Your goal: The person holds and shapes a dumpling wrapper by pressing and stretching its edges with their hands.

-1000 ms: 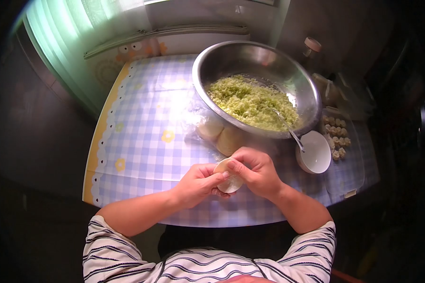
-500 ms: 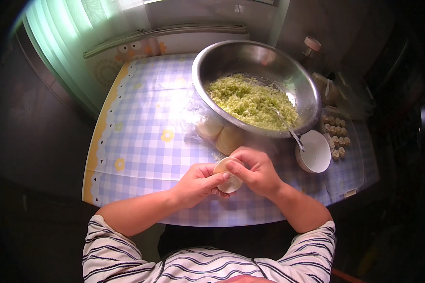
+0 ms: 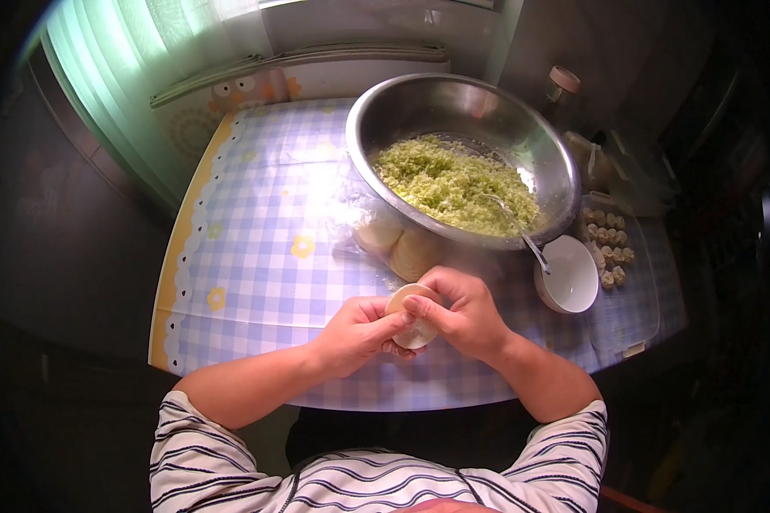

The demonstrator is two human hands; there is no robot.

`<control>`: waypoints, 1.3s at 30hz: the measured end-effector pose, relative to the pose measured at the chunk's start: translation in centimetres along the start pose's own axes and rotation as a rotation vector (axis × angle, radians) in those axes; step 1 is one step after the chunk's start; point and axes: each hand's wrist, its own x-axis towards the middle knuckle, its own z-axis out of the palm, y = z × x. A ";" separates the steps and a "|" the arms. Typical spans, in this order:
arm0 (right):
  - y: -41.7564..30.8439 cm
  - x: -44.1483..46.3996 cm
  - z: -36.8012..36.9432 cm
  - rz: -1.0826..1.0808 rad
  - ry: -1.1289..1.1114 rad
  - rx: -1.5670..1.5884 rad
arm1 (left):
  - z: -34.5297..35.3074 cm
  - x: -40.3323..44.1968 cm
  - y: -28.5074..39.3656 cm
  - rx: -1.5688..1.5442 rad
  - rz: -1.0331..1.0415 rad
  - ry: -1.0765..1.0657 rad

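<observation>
Between my two hands is a thin, round, pale dumpling wrapper (image 3: 418, 334), held above the front part of the table. My left hand (image 3: 361, 332) grips its left side, thumb on top and fingers underneath. On the other side, my right hand (image 3: 463, 314) pinches the upper right edge with the thumb lying over the face. A little filling may sit on the wrapper, but I cannot make it out. Just beyond my hands, a stack of wrappers (image 3: 413, 255) lies by a clear plastic bag. Farther back stands a big steel bowl (image 3: 364, 152) holding chopped green filling (image 3: 453, 182).
A metal spoon (image 3: 526, 238) leans in the filling, its handle over the rim above a white bowl (image 3: 573, 286). On the right, a clear plastic tray (image 3: 612, 329) carries rows of small folded dumplings (image 3: 608, 235). A pink-lidded jar (image 3: 563, 85) stands behind. A checked cloth (image 3: 265, 282) covers the table.
My right thumb has shifted slightly to the left over the wrapper. Both hands keep hold of it, and everything else stays in place.
</observation>
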 end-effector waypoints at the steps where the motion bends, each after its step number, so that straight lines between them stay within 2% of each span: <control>1: 0.1 0.0 0.0 0.005 -0.003 0.002 | 0.0 0.0 0.0 0.001 0.002 0.009; 11: 0.4 0.1 -0.1 -0.052 0.018 -0.072 | 0.1 0.0 0.1 -0.012 0.014 0.021; 20: 0.3 0.1 0.1 0.011 0.066 0.050 | 0.2 0.1 0.3 0.002 0.036 0.045; 29: 0.5 0.1 0.0 -0.089 0.065 -0.048 | 0.3 0.0 0.3 -0.021 0.049 0.045; 32: 0.3 0.0 0.1 0.002 0.066 0.047 | 0.1 0.0 0.2 -0.005 0.031 0.042; 39: 0.3 0.1 0.1 -0.040 0.096 0.036 | 0.0 0.1 0.1 0.003 0.034 0.054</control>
